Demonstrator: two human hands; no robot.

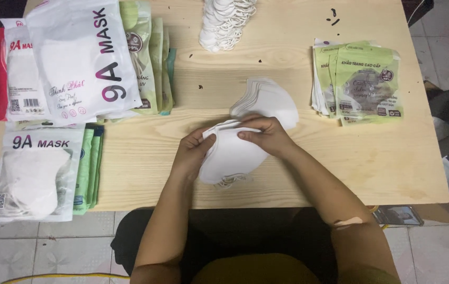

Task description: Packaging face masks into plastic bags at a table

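Both my hands hold a small stack of white folded face masks (232,155) just above the near middle of a light wooden table (340,158). My left hand (192,152) grips the stack's left edge. My right hand (266,134) pinches its top edge with thumb and fingers. Elastic ear loops hang from the bottom of the stack. A second fanned pile of white masks (269,97) lies on the table just behind my right hand.
A heap of white masks (224,21) sits at the far middle. Green printed pouches (364,84) are stacked at the right. Large white mask packs (77,58) over green pouches fill the far left, another white pack (32,173) the near left. Tiled floor lies below.
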